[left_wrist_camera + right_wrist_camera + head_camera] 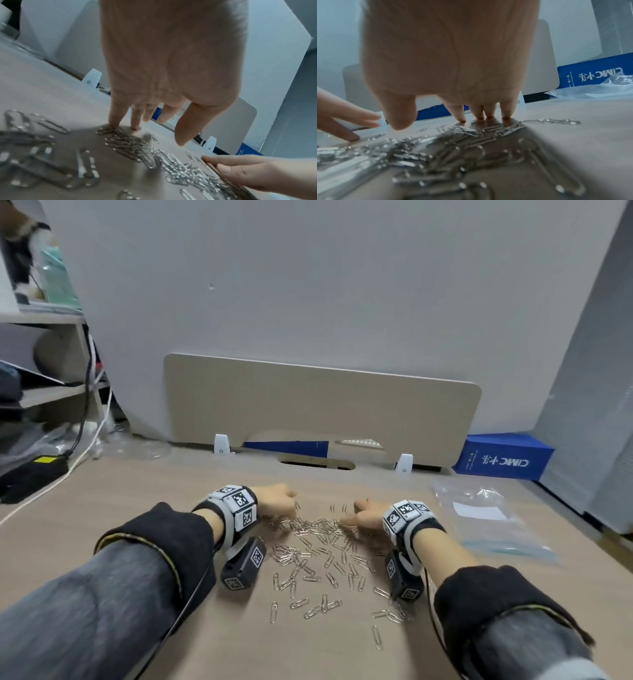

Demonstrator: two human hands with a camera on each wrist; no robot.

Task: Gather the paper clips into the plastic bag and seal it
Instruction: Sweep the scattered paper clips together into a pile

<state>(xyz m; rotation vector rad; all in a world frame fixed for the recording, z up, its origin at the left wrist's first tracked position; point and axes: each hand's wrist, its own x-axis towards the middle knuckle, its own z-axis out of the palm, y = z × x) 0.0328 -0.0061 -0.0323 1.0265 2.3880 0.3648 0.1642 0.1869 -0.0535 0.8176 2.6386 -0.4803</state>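
Observation:
Several silver paper clips (318,549) lie scattered on the tan desk, densest between my two hands. My left hand (277,501) stands at the pile's left edge, straight fingertips (118,121) touching the desk and clips (130,146). My right hand (363,517) stands at the pile's right edge, fingertips (489,116) pressed down on clips (471,142). Neither hand grips anything. The clear plastic bag (486,518) lies flat and apart, to the right of my right wrist; its edge (597,89) shows in the right wrist view.
A low beige divider panel (322,412) stands along the desk's back edge on white brackets. A blue box (503,457) sits at the back right behind the bag. Black cables and a power adapter (30,477) lie at the far left.

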